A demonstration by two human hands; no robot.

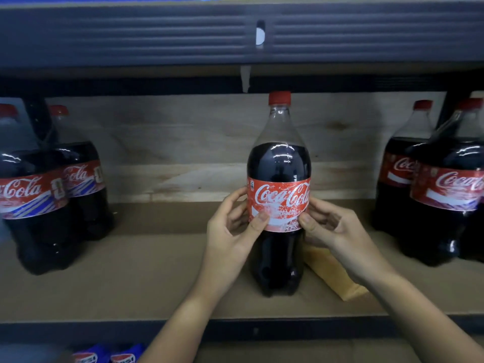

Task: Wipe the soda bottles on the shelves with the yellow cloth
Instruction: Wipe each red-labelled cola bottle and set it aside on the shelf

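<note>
Both hands, left hand [231, 231] and right hand [332, 231], clasping the centre-frame soda bottle [279, 205] at its label, upright on the shelf [131, 284]: best steadied one-handed while fetching the yellow cloth [332, 276] lying loose just lower right, ungripped.

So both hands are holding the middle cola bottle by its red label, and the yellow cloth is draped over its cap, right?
Not quite. The head view shows both hands, left hand and right hand, holding the middle cola bottle by its red label, but the yellow cloth lies on the shelf beside the bottle, under the right hand. The cap is bare.
</note>
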